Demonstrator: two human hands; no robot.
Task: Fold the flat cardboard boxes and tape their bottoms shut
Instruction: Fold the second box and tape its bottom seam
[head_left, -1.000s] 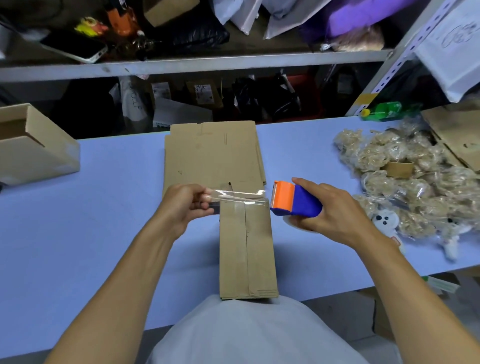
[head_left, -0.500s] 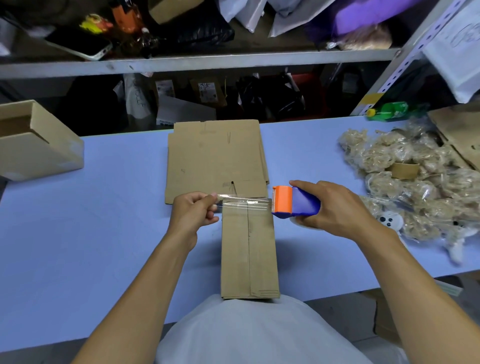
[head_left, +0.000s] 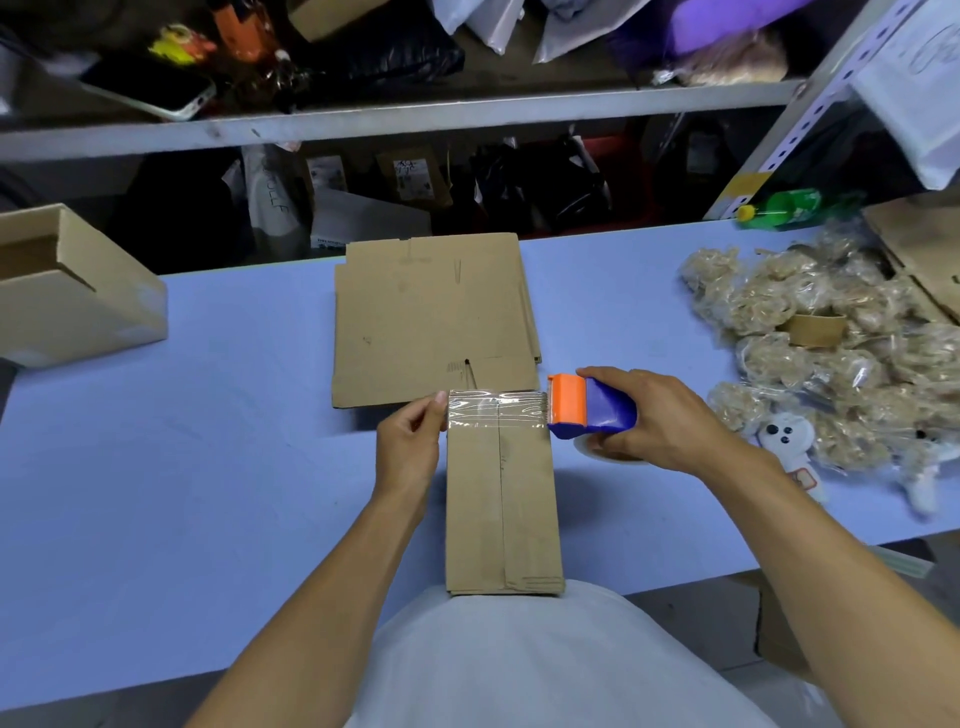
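A narrow folded cardboard box lies on the blue table, its near end against my body. A strip of clear tape stretches across the box's far end. My left hand pinches the tape's free end at the box's left edge. My right hand grips the blue and orange tape dispenser at the box's right edge. Behind the box lies a stack of flat cardboard boxes.
An assembled open box sits at the table's left end. A heap of bagged plush items and a white toy fill the right side. A green bottle and shelving stand behind the table.
Both hands have lowered the stretched tape strip down onto the far end of the narrow box. The dispenser has moved slightly lower and closer to the box's right edge.
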